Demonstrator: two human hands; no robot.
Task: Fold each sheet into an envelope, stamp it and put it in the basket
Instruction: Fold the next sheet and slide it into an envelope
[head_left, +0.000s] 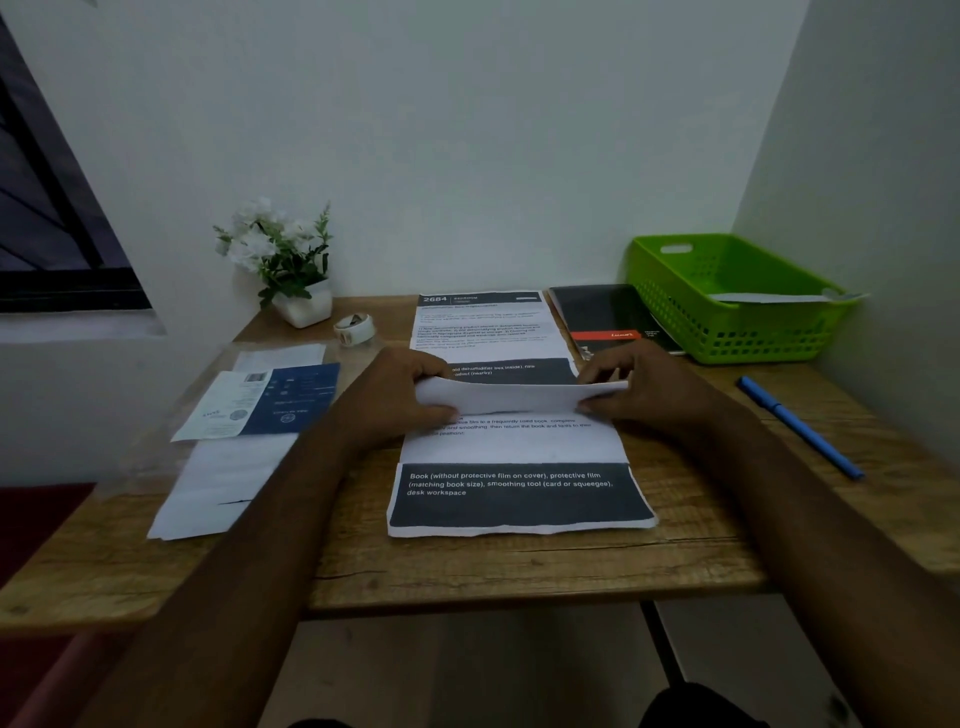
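Bench (519, 566) in a white-walled corner; basket (737, 332) at its far right; folded sheet (519, 396) held at centre

The bench is wood-grained and carries printed pages (519, 493) under the work. The basket stands well beyond and to the right of the right hand (644, 387), which is the nearer hand for the transfer; a white slip lies in it. The folded sheet's long axis runs left to right, raised just above the printed pages. The left hand (400, 395) pinches its left end and the right hand pinches its right end. Whether a stamp is on the sheet cannot be told; the stamping step appears to be outstanding
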